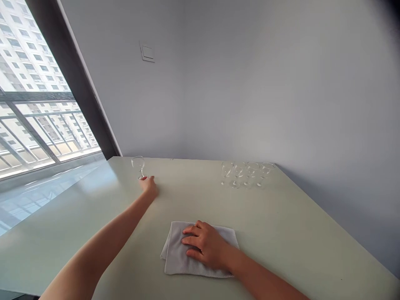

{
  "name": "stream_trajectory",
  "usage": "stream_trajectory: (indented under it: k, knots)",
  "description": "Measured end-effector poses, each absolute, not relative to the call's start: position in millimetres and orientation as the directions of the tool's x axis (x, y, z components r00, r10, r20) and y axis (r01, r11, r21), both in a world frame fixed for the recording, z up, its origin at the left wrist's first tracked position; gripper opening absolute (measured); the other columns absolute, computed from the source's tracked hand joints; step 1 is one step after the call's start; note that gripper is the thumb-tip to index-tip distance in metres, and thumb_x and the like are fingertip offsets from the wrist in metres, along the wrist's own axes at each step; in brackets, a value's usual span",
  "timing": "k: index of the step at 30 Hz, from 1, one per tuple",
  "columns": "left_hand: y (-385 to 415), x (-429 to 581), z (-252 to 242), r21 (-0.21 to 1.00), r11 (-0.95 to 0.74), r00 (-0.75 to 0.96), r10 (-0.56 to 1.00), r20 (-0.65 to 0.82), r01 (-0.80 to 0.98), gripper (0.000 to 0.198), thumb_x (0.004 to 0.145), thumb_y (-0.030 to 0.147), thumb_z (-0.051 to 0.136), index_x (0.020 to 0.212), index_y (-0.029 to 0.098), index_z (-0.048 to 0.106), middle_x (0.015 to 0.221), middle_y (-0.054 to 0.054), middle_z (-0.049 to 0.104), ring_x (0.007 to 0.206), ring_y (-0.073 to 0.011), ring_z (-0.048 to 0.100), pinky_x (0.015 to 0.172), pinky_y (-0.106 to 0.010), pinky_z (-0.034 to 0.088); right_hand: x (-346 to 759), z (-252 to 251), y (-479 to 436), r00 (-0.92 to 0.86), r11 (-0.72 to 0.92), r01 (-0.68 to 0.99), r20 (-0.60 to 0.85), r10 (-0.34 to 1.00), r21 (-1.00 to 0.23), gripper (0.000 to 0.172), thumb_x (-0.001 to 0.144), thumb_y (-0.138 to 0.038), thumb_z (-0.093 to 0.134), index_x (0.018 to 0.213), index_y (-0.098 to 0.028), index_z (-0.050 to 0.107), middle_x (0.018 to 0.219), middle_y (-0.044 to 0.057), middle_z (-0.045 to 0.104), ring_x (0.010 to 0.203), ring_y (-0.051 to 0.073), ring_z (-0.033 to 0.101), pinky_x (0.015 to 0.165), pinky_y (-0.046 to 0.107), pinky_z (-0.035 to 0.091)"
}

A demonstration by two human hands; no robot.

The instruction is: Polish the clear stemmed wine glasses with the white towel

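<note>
A clear stemmed glass stands near the far left edge of the table. My left hand is stretched out to its foot, fingertips at the base and thumb apart to the right; the hand looks open, and whether the fingers press on the base is hard to see. Flat on a folded light grey cloth, nearer to me, lies my right hand, palm down with its fingers spread.
Several more clear stemmed glasses stand in a row towards the table's far right. The pale table meets grey walls at the back. A wall switch is above, and a window with a railing is on the left.
</note>
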State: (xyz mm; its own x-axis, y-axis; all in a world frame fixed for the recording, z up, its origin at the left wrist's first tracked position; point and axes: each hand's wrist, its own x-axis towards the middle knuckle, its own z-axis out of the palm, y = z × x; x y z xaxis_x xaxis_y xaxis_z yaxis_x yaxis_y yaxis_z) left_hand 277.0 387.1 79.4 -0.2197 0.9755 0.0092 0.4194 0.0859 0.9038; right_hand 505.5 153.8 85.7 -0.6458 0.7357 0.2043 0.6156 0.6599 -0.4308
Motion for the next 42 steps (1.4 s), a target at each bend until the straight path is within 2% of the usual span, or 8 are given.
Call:
stream_trajectory:
  k: [3,6,11,14,22,32,36,42]
  knots:
    - [372.3,346.2,72.5,0.924,0.183,-0.095,0.982,-0.16,0.334,0.028,0.085,0.032,0.047,0.109,0.018,0.052,0.11,-0.008,0.053,0.092,-0.0158,0.055,0.078,-0.034,0.048,504.8,84.4,154.5,-0.643,0.662,0.62,0.211,0.736,-0.421,0.031,0.084,-0.04,0.047,0.109,-0.027,0.06,0.121,0.0,0.054,0.095,0.019,0.046,0.084,0.033,0.038]
    - [359.8,417.0,71.5,0.944,0.194,0.123,0.965,-0.233,0.267,0.024,0.081,0.025,0.053,0.105,0.021,0.054,0.107,-0.009,0.056,0.077,-0.0108,0.056,0.065,-0.025,0.047,504.7,83.3,154.2,-0.642,0.668,0.63,0.219,0.735,-0.396,0.031,0.085,-0.039,0.047,0.11,-0.027,0.059,0.121,-0.001,0.054,0.095,0.018,0.045,0.086,0.032,0.037]
    - [347.8,504.0,76.2,0.97,0.166,0.347,0.912,-0.219,0.176,0.065,0.064,0.015,0.065,0.123,0.025,0.039,0.115,-0.009,0.052,0.063,-0.0075,0.057,0.051,-0.021,0.04,507.6,81.5,154.5,-0.65,0.683,0.651,0.221,0.727,-0.332,0.029,0.085,-0.04,0.047,0.109,-0.028,0.058,0.122,-0.004,0.053,0.091,0.017,0.046,0.085,0.03,0.037]
    - [346.0,535.9,74.5,0.971,0.176,0.38,0.897,-0.225,0.16,0.068,0.063,0.015,0.064,0.124,0.027,0.036,0.111,-0.007,0.054,0.062,-0.0071,0.056,0.05,-0.02,0.037,510.1,80.6,155.4,-0.646,0.681,0.663,0.223,0.73,-0.311,0.026,0.085,-0.038,0.047,0.106,-0.028,0.058,0.119,-0.005,0.055,0.086,0.015,0.046,0.084,0.029,0.037]
    - [344.8,523.8,73.3,0.975,0.149,0.296,0.936,-0.193,0.164,0.02,0.072,0.02,0.058,0.092,0.017,0.056,0.084,-0.003,0.057,0.061,-0.0066,0.051,0.05,-0.019,0.037,512.6,83.4,154.8,-0.629,0.661,0.64,0.226,0.744,-0.391,0.028,0.085,-0.036,0.047,0.109,-0.027,0.059,0.12,-0.002,0.055,0.091,0.018,0.046,0.087,0.031,0.037]
    - [354.8,322.2,77.1,0.979,0.131,0.037,0.99,-0.138,0.157,0.031,0.084,0.032,0.049,0.109,0.014,0.051,0.106,-0.007,0.054,0.089,-0.0163,0.055,0.075,-0.036,0.048,509.8,84.3,153.6,-0.618,0.63,0.614,0.207,0.758,-0.475,0.029,0.085,-0.035,0.047,0.11,-0.026,0.06,0.119,0.0,0.056,0.094,0.017,0.046,0.087,0.032,0.037]
    - [364.6,243.4,78.2,0.986,0.129,-0.156,0.981,-0.112,0.103,0.031,0.064,0.031,0.069,0.087,0.014,0.056,0.072,0.001,0.053,0.057,-0.0074,0.049,0.05,-0.021,0.039,510.1,85.0,152.6,-0.612,0.618,0.619,0.196,0.766,-0.485,0.029,0.086,-0.035,0.046,0.11,-0.027,0.059,0.118,0.0,0.055,0.096,0.017,0.046,0.087,0.031,0.037]
    - [379.2,177.8,78.6,0.991,0.131,-0.297,0.947,-0.12,0.018,0.041,0.047,0.028,0.075,0.08,0.015,0.056,0.061,0.003,0.048,0.049,-0.0064,0.045,0.045,-0.02,0.035,508.9,85.4,153.1,-0.603,0.611,0.607,0.207,0.771,-0.507,0.026,0.086,-0.033,0.046,0.108,-0.027,0.059,0.118,-0.001,0.055,0.095,0.017,0.046,0.086,0.031,0.038]
